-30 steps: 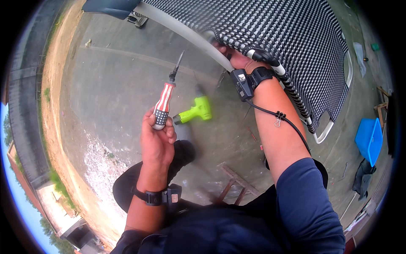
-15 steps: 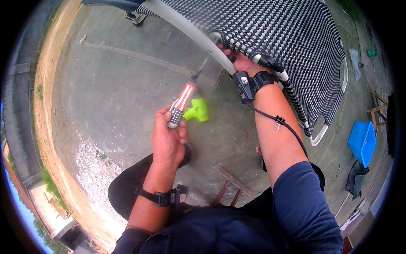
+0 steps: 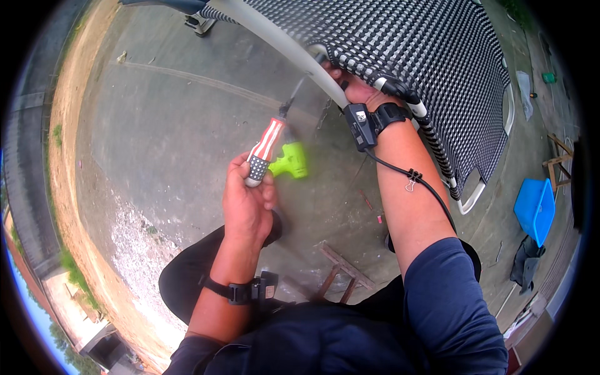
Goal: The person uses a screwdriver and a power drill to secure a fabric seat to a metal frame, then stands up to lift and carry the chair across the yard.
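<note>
Open-air yard in bright daylight. A grey concrete floor (image 3: pixel 162 137) fills the middle, with a whitish, crusty patch (image 3: pixel 134 244) at near left. Along the left runs a sandy dirt strip (image 3: pixel 62 156), edged with green grass (image 3: pixel 76 280); blue sky (image 3: pixel 30 303) shows beyond. A low wooden trestle (image 3: pixel 347 266) stands near; a blue tub (image 3: pixel 530 212) sits right.

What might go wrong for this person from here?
The striped-handled tool in the left hand points toward the pale frame tube, near the right hand; a slip might jab those fingers. The right hand is partly hidden by the woven panel, so a pinch could go unnoticed. The black cable might snag on the tube.
</note>
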{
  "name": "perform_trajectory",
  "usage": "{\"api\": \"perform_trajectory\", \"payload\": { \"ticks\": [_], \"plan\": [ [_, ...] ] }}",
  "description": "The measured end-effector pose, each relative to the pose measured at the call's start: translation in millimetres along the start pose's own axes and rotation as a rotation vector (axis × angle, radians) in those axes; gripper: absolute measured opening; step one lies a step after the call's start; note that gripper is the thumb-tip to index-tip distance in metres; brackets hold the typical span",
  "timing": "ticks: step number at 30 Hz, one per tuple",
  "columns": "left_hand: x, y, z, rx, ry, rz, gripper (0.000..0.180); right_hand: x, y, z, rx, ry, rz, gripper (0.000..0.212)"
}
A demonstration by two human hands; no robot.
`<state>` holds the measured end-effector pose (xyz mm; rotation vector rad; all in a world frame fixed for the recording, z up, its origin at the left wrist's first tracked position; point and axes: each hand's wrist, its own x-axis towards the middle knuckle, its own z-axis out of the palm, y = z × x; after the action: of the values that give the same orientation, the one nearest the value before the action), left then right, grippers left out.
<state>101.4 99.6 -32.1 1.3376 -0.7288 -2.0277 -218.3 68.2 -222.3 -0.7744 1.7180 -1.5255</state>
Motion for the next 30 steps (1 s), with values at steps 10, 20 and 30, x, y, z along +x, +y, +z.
{"api": "perform_trajectory", "payload": {
  "ticks": [10,20,30],
  "plan": [
    [0,-1,1,0.018,-0.008,0.005,0.028,13,29,-8,-0.346,0.014,-0.101,0.045],
    [1,0,-6,-0.01,-0.015,-0.013,0.028,5,5,4,-0.481,-0.016,-0.17,0.049],
    [7,-2,-10,-0.239,-0.029,-0.33,0.037,30,59,5,-0.161,-0.004,-0.211,0.039]
  ]
}}
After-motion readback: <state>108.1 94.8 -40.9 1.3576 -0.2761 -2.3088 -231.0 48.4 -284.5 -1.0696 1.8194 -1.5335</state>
